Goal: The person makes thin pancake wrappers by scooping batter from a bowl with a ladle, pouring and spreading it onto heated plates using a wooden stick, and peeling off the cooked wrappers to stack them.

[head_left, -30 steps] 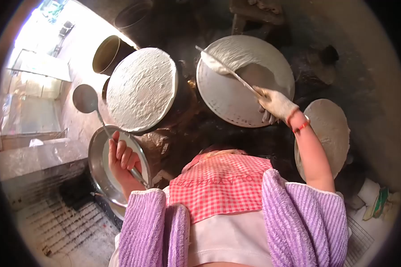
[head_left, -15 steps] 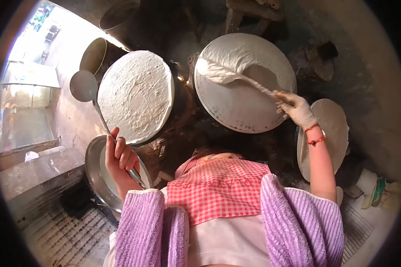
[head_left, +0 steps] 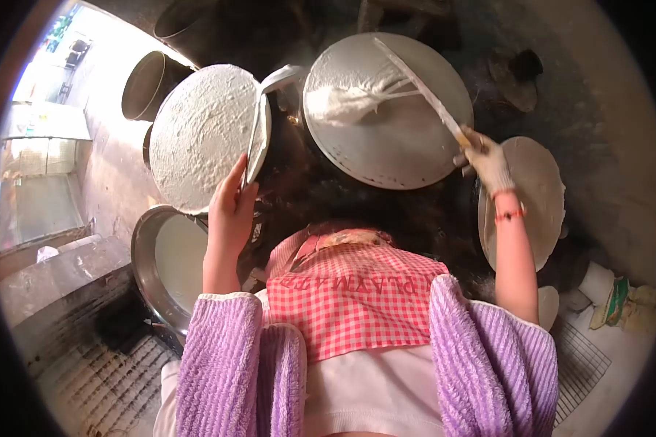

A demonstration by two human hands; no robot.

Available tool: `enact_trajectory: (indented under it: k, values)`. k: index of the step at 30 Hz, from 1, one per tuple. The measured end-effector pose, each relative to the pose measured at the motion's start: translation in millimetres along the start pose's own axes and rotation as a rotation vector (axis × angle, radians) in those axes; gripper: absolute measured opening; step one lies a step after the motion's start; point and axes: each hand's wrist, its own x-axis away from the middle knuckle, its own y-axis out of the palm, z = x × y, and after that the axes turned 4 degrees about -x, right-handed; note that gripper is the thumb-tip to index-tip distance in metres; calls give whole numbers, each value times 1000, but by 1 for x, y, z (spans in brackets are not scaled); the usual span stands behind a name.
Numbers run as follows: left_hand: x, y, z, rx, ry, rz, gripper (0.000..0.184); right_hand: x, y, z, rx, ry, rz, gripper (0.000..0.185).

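Note:
My left hand grips the handle of a metal ladle; the ladle's bowl is raised by the right edge of a round white sheet with a bumpy surface. In my gloved right hand is a long flat stick coated in white. It slants over a large round griddle. A bunched white mass lies at the griddle's left side, with thin strands stretching from it toward the stick.
A metal basin holding pale liquid stands at lower left. On the right is a round tray with a thin pale sheet. Buckets stand at upper left, a wire rack lies at lower right, and a green packet is nearby.
The white layer has come off most of the griddle and gathered at its left. The stick has swung upward to the right. My left hand has moved the ladle rightward across the bumpy sheet.

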Motion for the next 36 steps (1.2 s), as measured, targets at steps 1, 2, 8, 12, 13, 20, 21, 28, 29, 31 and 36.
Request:
enact_trajectory:
  k: [1, 2, 8, 12, 13, 20, 21, 28, 29, 31, 36]
  values:
    - [-2, 6, -3, -145, 125, 12, 48, -14, 2, 1, 31, -60, -39, 36]
    - [-2, 12, 7, -176, 114, 17, 49, -20, 15, -6, 47, -96, -113, 36]
    - [42, 40, 21, -354, 86, -44, 53, 16, 57, 0, 95, -67, -389, 36]
    - [97, 35, 9, -252, 143, -140, 55, 85, 24, 43, 44, -42, -335, 36]
    - [105, 33, 11, -218, 124, -206, 55, 104, 18, 67, -32, 26, -292, 38]
    - [56, 76, -24, 6, 518, -452, 51, 164, 75, 257, -62, 160, 167, 39]
    - [57, 74, -22, 193, 436, -429, 47, 161, 101, 245, -317, 177, 233, 29]
    - [77, -51, -16, 882, 63, -124, 40, 125, 268, 29, -489, 24, -71, 18]
    - [77, -63, -23, 958, -70, -74, 38, 111, 290, 28, -563, 51, -165, 21]
    - [80, -83, -46, 1029, -212, 16, 37, 98, 319, 39, -813, 167, -207, 29]
    - [103, -108, -105, 1034, -283, 109, 36, 169, 268, 105, -714, 205, 14, 40]
